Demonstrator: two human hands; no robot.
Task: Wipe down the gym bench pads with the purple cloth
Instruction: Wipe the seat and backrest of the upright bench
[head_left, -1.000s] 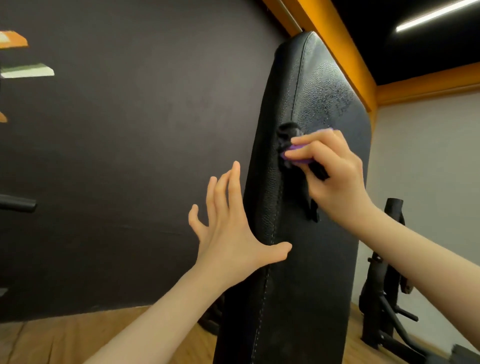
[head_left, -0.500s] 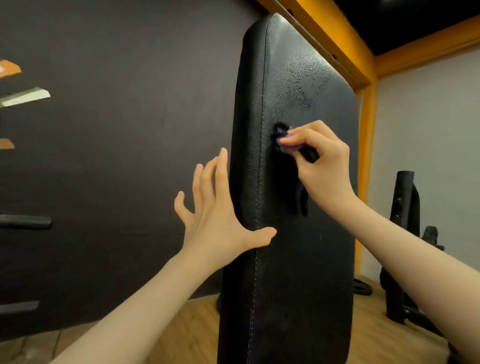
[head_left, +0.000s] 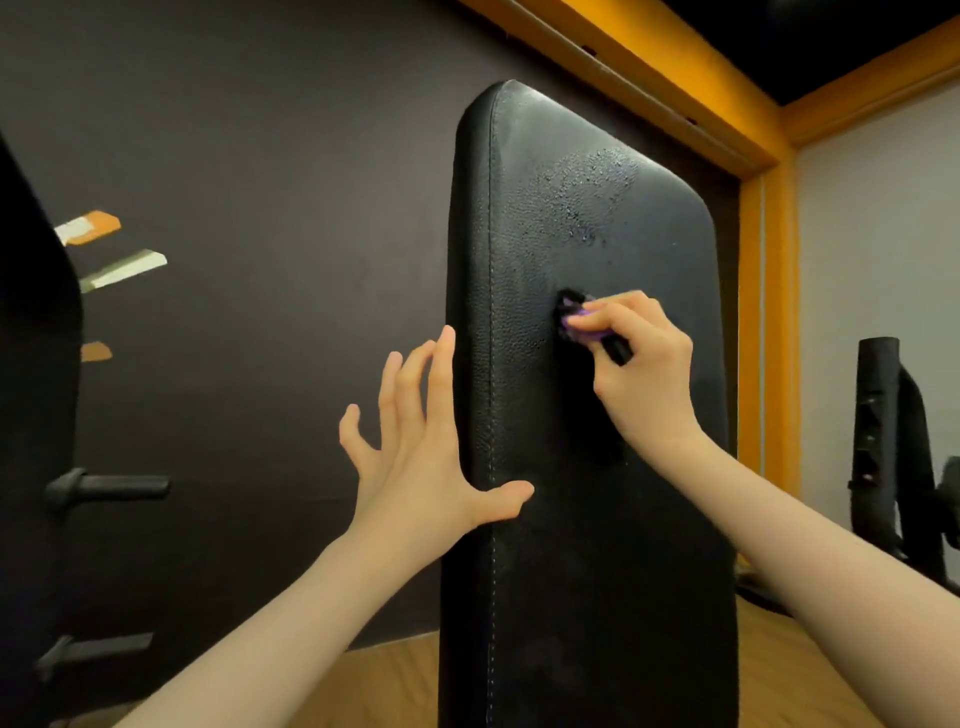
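From the head view we see the black bench pad (head_left: 597, 467) standing upright. Our right hand (head_left: 641, 374) has its grip curled round the bunched purple cloth (head_left: 584, 318), pressing it against the pad's face just below a patch of droplets (head_left: 584, 200) near the top edge. Our left hand (head_left: 421, 457) is spread wide with straight fingers, its thumb lying across the pad's left edge, holding nothing. Behind stands a dark wall (head_left: 260, 208).
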